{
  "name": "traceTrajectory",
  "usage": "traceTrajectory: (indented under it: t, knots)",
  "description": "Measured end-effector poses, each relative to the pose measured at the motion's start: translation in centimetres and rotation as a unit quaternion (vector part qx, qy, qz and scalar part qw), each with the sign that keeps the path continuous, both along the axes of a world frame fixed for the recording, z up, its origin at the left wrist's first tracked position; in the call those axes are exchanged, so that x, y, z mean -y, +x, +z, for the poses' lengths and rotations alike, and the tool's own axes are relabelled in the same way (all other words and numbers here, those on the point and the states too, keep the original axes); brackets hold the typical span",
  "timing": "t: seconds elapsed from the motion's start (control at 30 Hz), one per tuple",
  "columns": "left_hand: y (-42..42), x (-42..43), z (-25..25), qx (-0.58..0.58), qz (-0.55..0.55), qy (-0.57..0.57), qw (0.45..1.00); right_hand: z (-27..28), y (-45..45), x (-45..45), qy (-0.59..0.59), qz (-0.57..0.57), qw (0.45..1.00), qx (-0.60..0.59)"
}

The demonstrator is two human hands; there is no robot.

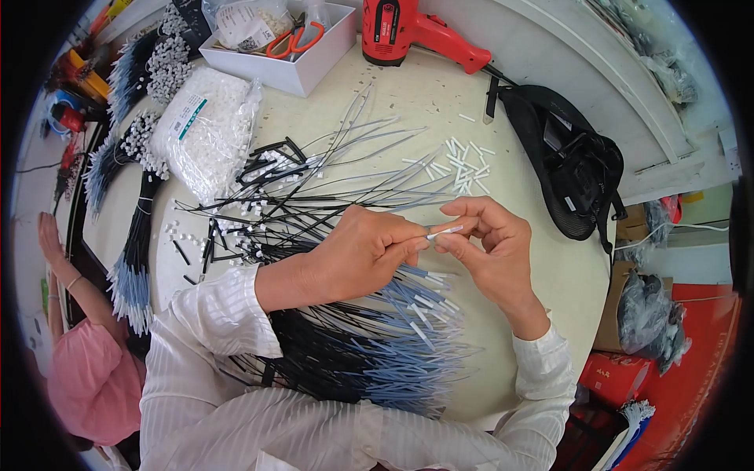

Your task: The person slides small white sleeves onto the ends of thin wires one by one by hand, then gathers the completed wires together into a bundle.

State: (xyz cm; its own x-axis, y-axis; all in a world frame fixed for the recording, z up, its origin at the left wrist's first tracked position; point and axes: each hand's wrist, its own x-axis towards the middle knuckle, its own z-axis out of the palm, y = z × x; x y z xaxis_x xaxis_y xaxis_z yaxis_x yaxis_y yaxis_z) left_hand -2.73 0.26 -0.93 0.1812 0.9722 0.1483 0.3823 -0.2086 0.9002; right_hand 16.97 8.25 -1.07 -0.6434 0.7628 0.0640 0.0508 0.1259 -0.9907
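Note:
Above the middle of the table, my left hand (357, 253) pinches a thin wire near its end, thumb against fingers. A short white tube (445, 232) spans the gap between my hands, at the wire's end. My right hand (495, 247) closes thumb and index finger around the tube's far side; its other fingers curl loosely. Below my hands lies a thick bundle of black and grey-blue wires (393, 353), some tipped with white tubes. Beyond them, loose wires (345, 149) fan out across the table. A small pile of white tubes (469, 166) lies past my right hand.
A bag of white connectors (208, 129) and tied wire bundles (135, 228) lie left. A white box (314, 67) holds orange-handled scissors (296, 39). A red heat gun (424, 35) and a black mesh case (558, 161) stand behind. Another person's arm (82, 286) shows far left.

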Motion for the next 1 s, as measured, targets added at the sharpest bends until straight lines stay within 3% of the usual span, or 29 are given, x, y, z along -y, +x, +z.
traceTrajectory:
  t: [0.4, 0.7, 0.87, 0.97, 1.0]
  knots:
    - [-0.2, -0.5, 0.8, 0.052, 0.022, -0.140, 0.989, 0.1, -0.1, -0.1, 0.011, -0.007, 1.000, 0.017]
    - [0.1, 0.1, 0.4, 0.008, 0.043, -0.107, 0.993, 0.0, -0.1, 0.3, -0.048, 0.011, 0.998, 0.028]
    - [-0.2, -0.3, 1.8, -0.029, -0.011, -0.067, 0.997, 2.2, 1.5, -2.0, -0.042, 0.078, 0.993, 0.080]
    - [-0.5, -0.3, 1.8, -0.061, -0.056, 0.003, 0.997, 1.9, 3.1, -4.2, 0.017, -0.006, 0.996, 0.084]
    - [-0.6, -0.3, 1.8, -0.066, -0.069, 0.033, 0.995, 1.8, 3.3, -4.6, 0.074, -0.023, 0.985, 0.153]
